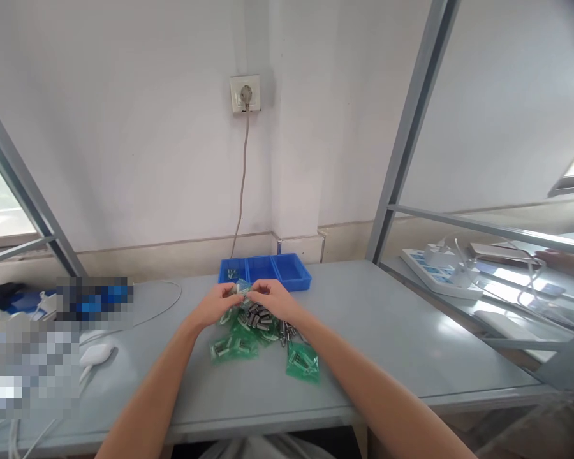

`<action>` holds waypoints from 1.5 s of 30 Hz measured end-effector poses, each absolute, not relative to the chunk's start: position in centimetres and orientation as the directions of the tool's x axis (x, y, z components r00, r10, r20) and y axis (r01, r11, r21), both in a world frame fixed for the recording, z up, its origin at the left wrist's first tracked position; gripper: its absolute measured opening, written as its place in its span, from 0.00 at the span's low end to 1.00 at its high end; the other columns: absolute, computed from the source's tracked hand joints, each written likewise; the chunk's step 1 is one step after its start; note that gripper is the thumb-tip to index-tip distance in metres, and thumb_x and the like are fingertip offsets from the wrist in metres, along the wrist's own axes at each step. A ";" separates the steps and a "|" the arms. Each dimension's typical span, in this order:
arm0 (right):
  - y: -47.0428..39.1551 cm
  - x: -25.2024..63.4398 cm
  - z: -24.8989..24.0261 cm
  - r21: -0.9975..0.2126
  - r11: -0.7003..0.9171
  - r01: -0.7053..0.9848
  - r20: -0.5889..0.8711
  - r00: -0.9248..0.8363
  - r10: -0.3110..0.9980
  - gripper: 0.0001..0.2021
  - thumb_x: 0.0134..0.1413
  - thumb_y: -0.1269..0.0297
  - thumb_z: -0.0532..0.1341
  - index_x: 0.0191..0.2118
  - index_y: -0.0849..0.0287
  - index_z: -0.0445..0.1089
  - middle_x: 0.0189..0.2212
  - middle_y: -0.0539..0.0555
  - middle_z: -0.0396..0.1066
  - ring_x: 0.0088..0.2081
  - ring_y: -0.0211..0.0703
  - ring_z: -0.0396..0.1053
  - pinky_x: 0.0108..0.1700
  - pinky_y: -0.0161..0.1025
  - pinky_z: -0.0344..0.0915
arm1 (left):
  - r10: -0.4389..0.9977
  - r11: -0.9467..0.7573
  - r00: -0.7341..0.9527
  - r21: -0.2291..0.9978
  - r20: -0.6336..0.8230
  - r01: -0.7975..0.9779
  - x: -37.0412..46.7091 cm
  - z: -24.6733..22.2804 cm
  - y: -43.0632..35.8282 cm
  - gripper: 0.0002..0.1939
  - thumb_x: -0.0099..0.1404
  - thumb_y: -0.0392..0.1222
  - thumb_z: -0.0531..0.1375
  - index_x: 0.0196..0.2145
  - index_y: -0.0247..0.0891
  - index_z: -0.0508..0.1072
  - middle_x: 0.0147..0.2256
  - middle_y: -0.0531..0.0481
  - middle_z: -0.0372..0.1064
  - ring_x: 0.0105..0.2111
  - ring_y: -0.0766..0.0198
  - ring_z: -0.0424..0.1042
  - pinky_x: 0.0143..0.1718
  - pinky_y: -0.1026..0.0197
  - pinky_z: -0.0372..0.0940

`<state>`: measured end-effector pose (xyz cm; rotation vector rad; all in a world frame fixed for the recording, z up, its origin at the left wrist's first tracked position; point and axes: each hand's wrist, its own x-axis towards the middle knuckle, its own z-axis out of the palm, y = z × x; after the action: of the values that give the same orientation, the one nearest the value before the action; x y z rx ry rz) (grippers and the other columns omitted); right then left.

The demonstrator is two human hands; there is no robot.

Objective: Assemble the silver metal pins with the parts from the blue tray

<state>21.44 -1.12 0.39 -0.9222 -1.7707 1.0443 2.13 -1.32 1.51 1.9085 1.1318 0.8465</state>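
My left hand [215,307] and my right hand [276,299] come together over a pile, fingertips pinched on a small plastic bag [242,287] between them. What the bag holds is too small to make out. Below my hands lies a heap of small metal cylinders [258,317] mixed with green plastic bags. Nearer the front edge, one green bag [234,348] with small parts inside lies flat on the left, and another green bag [302,362] rests on the right. Just behind my hands stands a blue divided tray [291,275]; its left compartment contains a few small pieces.
The grey table [377,344] has metal frame posts [406,127] at both sides. White cables and a white charger [95,355] lie at left. Beyond the right post are a power strip [442,274] and another person's hand [562,260]. A plug [245,94] sits in the wall socket.
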 end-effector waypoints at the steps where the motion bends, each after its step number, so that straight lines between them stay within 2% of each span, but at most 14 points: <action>1: -1.1 21.5 0.4 -0.916 0.364 0.169 0.284 -0.367 0.886 0.12 0.50 0.55 0.61 0.26 0.60 0.68 0.22 0.47 0.63 0.25 0.35 0.57 0.30 0.35 0.54 | 0.903 -0.321 0.407 0.848 0.140 0.421 2.1 1.5 -1.3 0.17 0.57 0.54 0.59 0.24 0.37 0.63 0.22 0.56 0.57 0.23 0.68 0.59 0.25 0.64 0.54; 5: -1.4 21.6 0.7 -0.922 0.358 0.150 0.277 -0.390 0.878 0.14 0.51 0.54 0.60 0.28 0.61 0.71 0.23 0.48 0.65 0.27 0.36 0.58 0.31 0.35 0.55 | 0.882 -0.306 0.464 0.849 0.083 0.430 2.2 1.6 -1.7 0.17 0.56 0.54 0.59 0.23 0.38 0.63 0.21 0.56 0.56 0.23 0.68 0.58 0.26 0.64 0.55; 9: -1.7 21.6 1.0 -0.929 0.353 0.107 0.284 -0.403 0.870 0.14 0.49 0.54 0.61 0.30 0.61 0.72 0.25 0.50 0.68 0.28 0.37 0.60 0.33 0.36 0.57 | 0.853 -0.296 0.516 0.887 0.079 0.353 2.5 2.0 -2.1 0.16 0.56 0.53 0.60 0.23 0.38 0.64 0.23 0.56 0.57 0.25 0.67 0.59 0.29 0.64 0.58; 15: -0.8 21.5 0.6 -0.941 0.336 0.039 0.308 -0.311 0.899 0.17 0.49 0.49 0.62 0.33 0.60 0.70 0.23 0.48 0.63 0.26 0.36 0.57 0.30 0.36 0.55 | 0.899 -0.282 0.419 0.900 0.127 0.332 1.9 1.8 -1.4 0.18 0.59 0.56 0.58 0.26 0.38 0.65 0.25 0.53 0.62 0.27 0.65 0.64 0.31 0.63 0.61; 20: -0.3 21.5 -0.1 -0.957 0.289 0.040 0.261 -0.323 0.910 0.16 0.49 0.50 0.62 0.33 0.59 0.68 0.20 0.46 0.61 0.25 0.36 0.59 0.30 0.36 0.56 | 0.903 -0.280 0.419 0.873 0.098 0.399 1.7 1.2 -0.9 0.18 0.58 0.56 0.60 0.26 0.37 0.67 0.24 0.54 0.62 0.26 0.65 0.62 0.28 0.63 0.58; 26: -1.1 21.4 0.7 -0.958 0.281 0.054 0.248 -0.331 0.911 0.15 0.48 0.51 0.63 0.32 0.60 0.68 0.21 0.46 0.62 0.25 0.35 0.58 0.31 0.36 0.55 | 0.881 -0.284 0.470 0.857 0.056 0.430 1.9 1.6 -1.7 0.17 0.57 0.52 0.60 0.21 0.38 0.61 0.21 0.56 0.56 0.21 0.68 0.54 0.24 0.63 0.50; 29: -1.5 21.5 1.2 -0.958 0.267 0.101 0.213 -0.372 0.904 0.15 0.47 0.52 0.63 0.32 0.61 0.71 0.24 0.48 0.65 0.27 0.36 0.58 0.31 0.35 0.56 | 0.848 -0.273 0.530 0.866 0.011 0.420 2.0 2.1 -2.1 0.15 0.56 0.48 0.60 0.20 0.38 0.61 0.20 0.56 0.54 0.21 0.69 0.51 0.23 0.63 0.47; 33: -1.8 22.0 1.5 -0.950 0.258 0.174 0.140 -0.503 0.853 0.15 0.50 0.53 0.62 0.33 0.61 0.73 0.21 0.47 0.61 0.25 0.35 0.56 0.29 0.35 0.53 | 0.798 -0.249 0.601 0.893 -0.030 0.375 1.9 2.4 -2.4 0.10 0.54 0.43 0.59 0.21 0.37 0.64 0.20 0.56 0.54 0.21 0.69 0.51 0.23 0.63 0.47; 37: -2.1 22.3 1.7 -0.941 0.282 0.190 0.123 -0.581 0.804 0.14 0.50 0.54 0.61 0.33 0.61 0.74 0.19 0.47 0.60 0.25 0.35 0.56 0.28 0.35 0.52 | 0.770 -0.230 0.631 0.880 -0.097 0.415 1.8 2.5 -2.6 0.12 0.53 0.44 0.60 0.19 0.38 0.63 0.19 0.56 0.54 0.21 0.69 0.52 0.23 0.63 0.48; 41: -2.3 22.4 1.9 -0.950 0.260 0.171 0.130 -0.540 0.832 0.15 0.49 0.53 0.62 0.33 0.62 0.74 0.18 0.46 0.59 0.23 0.34 0.55 0.27 0.35 0.51 | 0.831 -0.218 0.554 0.886 -0.050 0.408 1.9 2.7 -2.6 0.16 0.55 0.53 0.62 0.22 0.37 0.65 0.21 0.55 0.59 0.22 0.68 0.58 0.23 0.64 0.53; 45: -2.2 22.2 1.8 -0.968 0.215 0.130 0.098 -0.594 0.799 0.12 0.48 0.56 0.64 0.29 0.62 0.73 0.17 0.46 0.60 0.23 0.34 0.55 0.27 0.34 0.51 | 0.938 -0.222 0.320 0.940 0.133 0.260 1.4 2.4 -1.3 0.21 0.58 0.59 0.58 0.24 0.37 0.64 0.22 0.54 0.60 0.22 0.69 0.59 0.22 0.66 0.52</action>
<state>22.23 -2.20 1.83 -0.8572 -1.8844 1.4126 1.37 -1.28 2.40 1.6906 1.0902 0.9506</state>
